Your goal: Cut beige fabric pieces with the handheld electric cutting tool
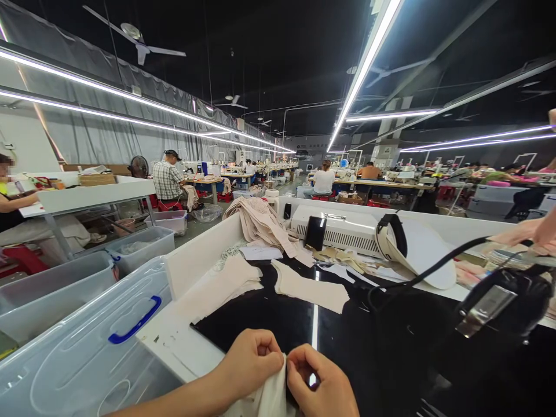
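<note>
Close to the near edge of the table, a cream fabric piece (273,394) hangs down between my two hands. My left hand (252,362) is closed, pinching its upper edge between thumb and fingers. Right beside it, my right hand (321,382) is curled in a pinch at the same edge of the cloth. Beyond them a flat cream cut piece (308,286) lies on the glossy black tabletop (256,313). A stack of similar cream pieces (230,281) rests to its left. The lower part of the held fabric runs out of view.
A black iron-like tool (504,301) with a cable stands at the right, near another person's hand (534,231). Draped beige fabric (264,223), a white vented machine (339,229) and a white visor (417,249) lie at the back. A lidded plastic bin (99,341) flanks the table's left.
</note>
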Motion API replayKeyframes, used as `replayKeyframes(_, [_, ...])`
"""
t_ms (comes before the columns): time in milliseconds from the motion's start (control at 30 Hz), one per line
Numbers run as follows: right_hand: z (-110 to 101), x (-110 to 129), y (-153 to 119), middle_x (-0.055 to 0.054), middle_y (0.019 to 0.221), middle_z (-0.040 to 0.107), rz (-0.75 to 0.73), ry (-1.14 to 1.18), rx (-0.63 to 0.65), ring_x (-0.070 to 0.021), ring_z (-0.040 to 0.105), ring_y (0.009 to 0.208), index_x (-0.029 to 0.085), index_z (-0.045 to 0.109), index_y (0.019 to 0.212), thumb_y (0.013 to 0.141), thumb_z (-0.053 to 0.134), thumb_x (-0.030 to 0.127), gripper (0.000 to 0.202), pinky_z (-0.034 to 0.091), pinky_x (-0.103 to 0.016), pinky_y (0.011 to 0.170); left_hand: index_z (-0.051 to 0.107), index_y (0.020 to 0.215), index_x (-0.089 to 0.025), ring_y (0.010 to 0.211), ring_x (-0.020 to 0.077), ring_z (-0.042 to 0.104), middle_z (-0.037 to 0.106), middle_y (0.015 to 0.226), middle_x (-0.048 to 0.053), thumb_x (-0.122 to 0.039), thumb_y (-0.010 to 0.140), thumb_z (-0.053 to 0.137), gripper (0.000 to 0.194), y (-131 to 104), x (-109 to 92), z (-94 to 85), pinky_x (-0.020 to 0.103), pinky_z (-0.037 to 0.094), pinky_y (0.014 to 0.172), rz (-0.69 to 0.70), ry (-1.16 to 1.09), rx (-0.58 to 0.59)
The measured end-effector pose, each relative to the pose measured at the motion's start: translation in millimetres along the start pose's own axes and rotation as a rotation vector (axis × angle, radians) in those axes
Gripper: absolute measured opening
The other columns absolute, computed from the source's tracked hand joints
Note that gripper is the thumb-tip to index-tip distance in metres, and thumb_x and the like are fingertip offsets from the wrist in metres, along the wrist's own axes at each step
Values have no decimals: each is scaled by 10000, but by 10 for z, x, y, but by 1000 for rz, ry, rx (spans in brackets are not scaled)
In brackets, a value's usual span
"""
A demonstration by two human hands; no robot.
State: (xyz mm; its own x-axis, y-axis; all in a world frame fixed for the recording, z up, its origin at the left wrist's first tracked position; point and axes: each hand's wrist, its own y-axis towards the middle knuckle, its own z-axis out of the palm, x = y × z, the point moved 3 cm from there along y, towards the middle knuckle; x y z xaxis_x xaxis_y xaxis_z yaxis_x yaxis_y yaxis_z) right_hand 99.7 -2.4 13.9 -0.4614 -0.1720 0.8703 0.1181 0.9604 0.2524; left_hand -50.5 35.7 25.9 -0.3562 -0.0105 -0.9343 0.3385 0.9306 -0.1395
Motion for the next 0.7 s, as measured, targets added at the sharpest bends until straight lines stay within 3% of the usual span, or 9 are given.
replayKeyframes(133, [-41,-51,17,9,607,615,2,-15,-25,-172,573,593,253,637,639,761,581,380,185,466,-264,596,576,656,-172,605,122,377,443,599,-48,-411,722,658,261,-37,-6,6,246,272,564,-24,-29,12])
replayKeyframes(400, [-114,-124,-39,0,624,562,139,155,16,-164,508,551,241,700,732,794,577,515,307,451,-220,415,584,662,-168,619,123,377,453,618,-46,-456,703,685,309,-81,-37,-11,250,279,584,-84,-108,20])
replayKeyframes(533, [-101,-74,-73,-24,674,644,116,162,24,-163,546,562,240,745,768,808,613,552,341,405,-210,394,593,657,-165,625,128,385,459,617,-43,-441,724,660,292,-86,-53,-22,252,285,584,-56,-63,14])
replayKeyframes(700, [-81,-37,-61,-11,612,642,27,112,38,-160,543,544,248,770,755,817,642,555,338,416,-231,459,612,665,-161,633,132,405,485,625,-35,-417,720,655,265,-100,-87,-19,252,290,584,-7,-19,17])
